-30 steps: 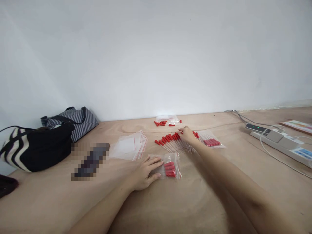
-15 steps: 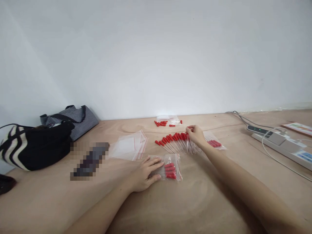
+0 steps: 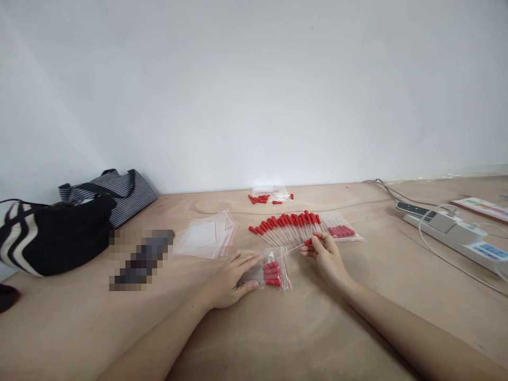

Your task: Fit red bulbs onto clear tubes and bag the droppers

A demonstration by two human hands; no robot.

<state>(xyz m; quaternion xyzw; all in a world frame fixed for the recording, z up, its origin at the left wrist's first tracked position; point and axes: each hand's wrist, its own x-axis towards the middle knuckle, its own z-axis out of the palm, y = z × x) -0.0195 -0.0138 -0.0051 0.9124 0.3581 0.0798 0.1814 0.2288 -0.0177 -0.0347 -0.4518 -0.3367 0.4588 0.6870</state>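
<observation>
My left hand (image 3: pixel 236 279) lies spread, palm down, over the left part of a clear zip bag (image 3: pixel 282 276) with several red-capped pieces inside. Between the fingers of my right hand (image 3: pixel 326 257) is a red-capped dropper (image 3: pixel 311 241), its pale stem pointing left toward that bag. Behind my hands, a fan of red-capped droppers (image 3: pixel 288 219) lies with the red ends away from me. Another filled clear bag (image 3: pixel 341 230) rests at the right end of the fan. Flat bags with red seal lines (image 3: pixel 206 234) are to the left.
Loose red caps (image 3: pixel 260 199) lie by a clear bag near the wall. At the left are a black bag (image 3: pixel 71 238), a striped bag (image 3: pixel 133 198) and a pixelated dark object (image 3: pixel 143 259). A power strip (image 3: pixel 456 235) with cables stands at the right.
My right hand has come from the fan's far edge toward me, now with a dropper in its fingers. My left hand stays on the bag. The view has shifted slightly.
</observation>
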